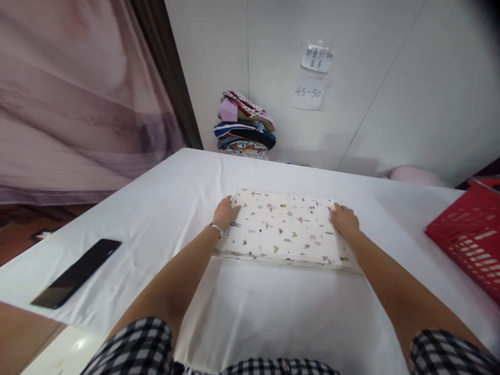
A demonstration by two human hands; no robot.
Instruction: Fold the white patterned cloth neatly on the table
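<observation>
On white surface [152, 219], mid: folded cloth [287, 226]. My L hand [225, 212] & R hand [346, 220] at opp. ends, grip part-curled; pinched or resting, can't tell. I'd pull evenly, keep layers sq.

Black phone [78, 273] and pink curtain [78, 94] at left, red basket [463, 220] at right, paper notes [308, 100] on wall [363, 57]

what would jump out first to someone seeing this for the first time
Probably the printed white cloth, folded flat mid-picture, with the left hand and right hand at its two ends. Next, the bright red basket at the right edge, and the dark phone lying on the white-covered table at left.
</observation>
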